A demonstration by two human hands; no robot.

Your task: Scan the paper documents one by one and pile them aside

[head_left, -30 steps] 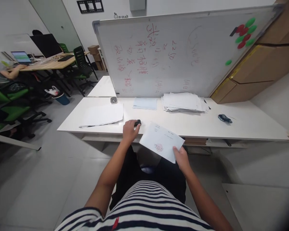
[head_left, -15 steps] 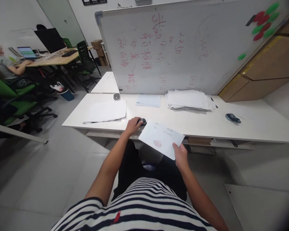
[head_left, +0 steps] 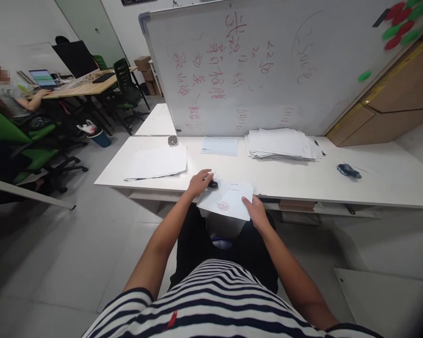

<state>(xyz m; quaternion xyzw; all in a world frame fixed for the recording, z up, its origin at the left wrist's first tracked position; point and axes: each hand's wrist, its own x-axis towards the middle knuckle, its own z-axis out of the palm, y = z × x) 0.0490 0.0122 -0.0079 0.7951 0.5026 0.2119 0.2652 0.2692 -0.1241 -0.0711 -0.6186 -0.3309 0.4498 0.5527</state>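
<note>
My left hand (head_left: 199, 182) is closed on what looks like a small black stapler (head_left: 213, 185) at the front edge of the white desk (head_left: 285, 180). The fingers cover part of it. A printed sheet (head_left: 229, 199) with a round red stamp lies with its far left corner at the stapler; whether the corner is inside its jaws I cannot tell. My right hand (head_left: 254, 210) pinches the sheet's right edge, thumb on top. The near part of the paper sticks out past the desk edge above my lap.
White sheets (head_left: 158, 162) lie at the left, a light blue paper (head_left: 219, 146) in the middle, and a thick paper stack (head_left: 280, 143) further right. A dark teal object (head_left: 348, 171) rests at the right. Behind stands a whiteboard (head_left: 211, 70); a person (head_left: 7, 94) sits at the far left.
The sheet has moved left and turned flatter, bringing its far left corner to the stapler. My right hand went left and up with it; my left hand shifted slightly right.
</note>
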